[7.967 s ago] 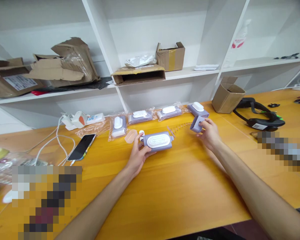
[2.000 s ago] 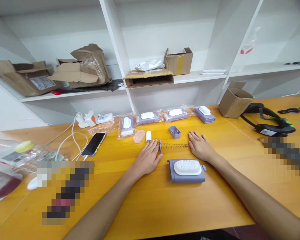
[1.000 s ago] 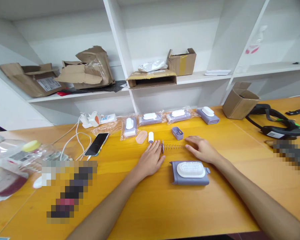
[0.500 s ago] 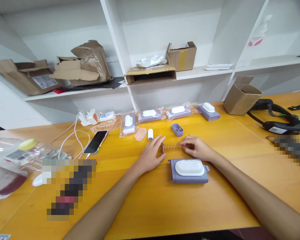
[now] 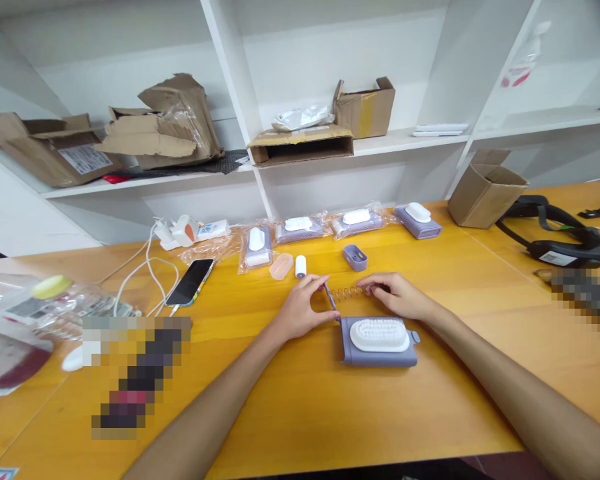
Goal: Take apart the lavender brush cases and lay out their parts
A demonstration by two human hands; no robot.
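Between thumb and fingers, my left hand point(image 5: 303, 308) grips a thin purple plate point(image 5: 331, 298) that stands on edge, tilted. A metal coil spring point(image 5: 347, 293) stretches from this plate toward my right hand point(image 5: 397, 295), whose fingertips are pinched on the spring's far end. Just in front of both hands lies a purple case point(image 5: 380, 357) with a white bristled oval pad point(image 5: 380, 335) on top and a small tab at its right. Beyond the hands are a small open purple tray point(image 5: 355, 258), a white cylinder point(image 5: 301, 267) and a translucent peach-coloured cover point(image 5: 281, 266).
Along the back stand several similar purple brushes, one unwrapped point(image 5: 419, 221) and others in plastic. A phone point(image 5: 192, 283) with cables, a power strip point(image 5: 185, 231) and plastic bottles lie left. A cardboard box point(image 5: 487, 190) and black headset point(image 5: 555, 233) stand right.
The purple plate has tilted, and its lower end has come nearer the case. My left hand has shifted slightly right with it. The right hand still pinches the spring.
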